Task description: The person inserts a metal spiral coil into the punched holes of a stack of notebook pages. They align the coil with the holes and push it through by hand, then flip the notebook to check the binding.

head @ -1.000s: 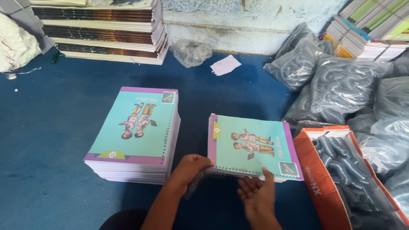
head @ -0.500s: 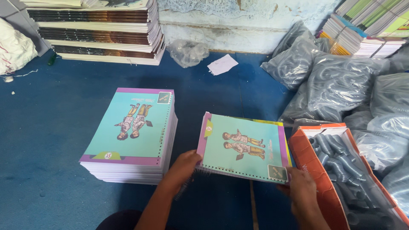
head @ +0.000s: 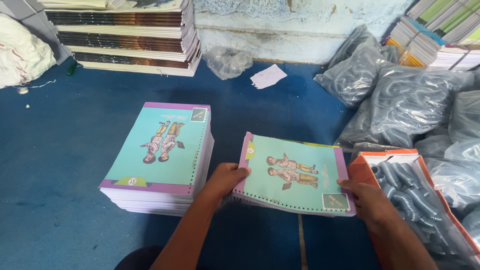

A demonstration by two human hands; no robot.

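My left hand (head: 223, 180) grips the left edge of a teal notebook (head: 292, 172) with a purple border and two drawn figures on its cover. My right hand (head: 367, 200) holds the same notebook at its right front corner. The notebook is lifted slightly off the blue floor and tilted, its punched edge toward me. To its left stands a stack of the same notebooks (head: 160, 155), close to my left wrist.
An orange box (head: 361, 175) of grey spiral coils sits at the right, with grey plastic bags of coils (head: 415, 100) behind. Tall book stacks (head: 125, 40) line the far wall; more books (head: 435, 35) at top right. A white sack (head: 22, 55) lies far left.
My right hand has moved from the notebook's front middle to its right corner. The notebook has shifted slightly and is now held at both sides.
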